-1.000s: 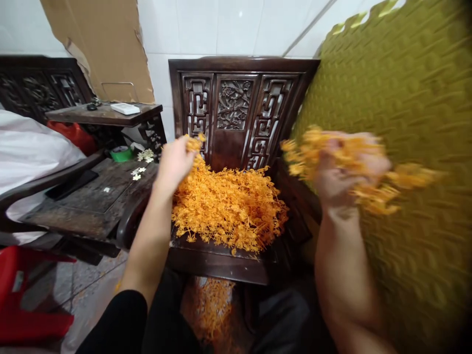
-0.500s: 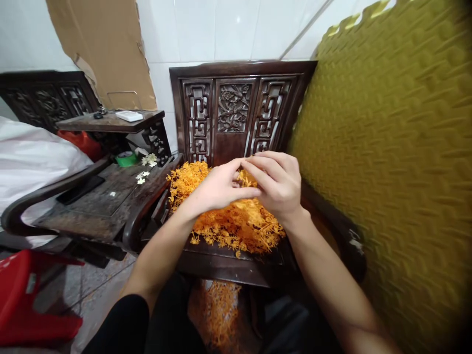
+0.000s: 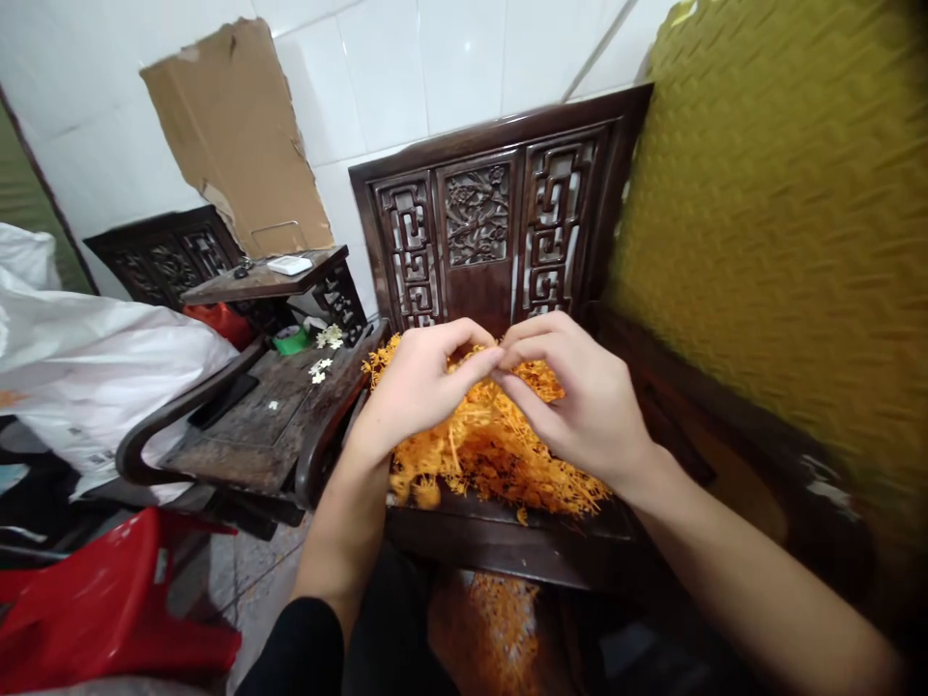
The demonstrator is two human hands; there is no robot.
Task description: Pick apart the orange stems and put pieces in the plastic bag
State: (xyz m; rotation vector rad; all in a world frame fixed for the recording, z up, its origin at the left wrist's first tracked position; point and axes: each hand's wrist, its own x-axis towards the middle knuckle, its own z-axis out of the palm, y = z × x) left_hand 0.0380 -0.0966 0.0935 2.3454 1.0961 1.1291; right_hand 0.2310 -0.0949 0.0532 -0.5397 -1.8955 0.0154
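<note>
My left hand [image 3: 427,382] and my right hand [image 3: 584,396] meet at the fingertips, both pinched closed. They are above a heap of orange plastic flower sprigs [image 3: 522,469] on the seat of a dark carved wooden chair [image 3: 500,551]. Beneath the fingers hangs a lighter, blurred orange sprig [image 3: 453,440], which seems to come from the pinch. Exactly where the fingertips grip it is hidden.
At left, a wooden side seat [image 3: 243,445] bears green tape [image 3: 291,339], pale flower pieces [image 3: 319,369] and a dark phone-like slab [image 3: 224,401]. A red stool [image 3: 108,599] and white sacks [image 3: 123,367] stand further left. A yellow foam mat [image 3: 783,242] rises at right.
The view has tilted and swung left, so the scene sits further right. My hands have moved from overlapping to fingertip against fingertip, the right wrist further out.
</note>
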